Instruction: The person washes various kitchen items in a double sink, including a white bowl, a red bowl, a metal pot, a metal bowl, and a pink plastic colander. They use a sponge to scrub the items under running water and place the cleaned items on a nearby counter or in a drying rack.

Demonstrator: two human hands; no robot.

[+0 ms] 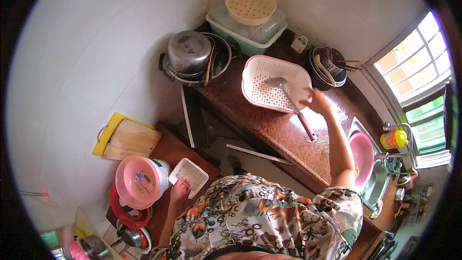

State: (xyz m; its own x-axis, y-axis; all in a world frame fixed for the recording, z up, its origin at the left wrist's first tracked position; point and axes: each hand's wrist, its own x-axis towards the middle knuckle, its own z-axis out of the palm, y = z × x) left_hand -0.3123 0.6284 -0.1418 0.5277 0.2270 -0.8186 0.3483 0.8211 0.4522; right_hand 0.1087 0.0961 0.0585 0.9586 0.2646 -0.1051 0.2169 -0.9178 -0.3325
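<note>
My right hand (317,102) is over the right edge of a pink-rimmed white plastic basket (258,92), its fingers apart and nothing seen in them. A metal spatula (288,97) lies with its blade in the basket and its brown handle over the countertop. On the lower left, my left hand (181,189) is at the near left edge of a white rectangular plastic tray (198,177); whether it grips the rim cannot be told. Beside that tray stands a pink plastic basin (137,182).
Behind the basket are a green plastic tub (247,45) with a cream strainer (251,5), and upturned metal pot (190,52). Dark bowls (326,77) stand near the window. A sink (379,178) holds a pink basin (362,155). Cutting boards (131,139) lean at the left wall.
</note>
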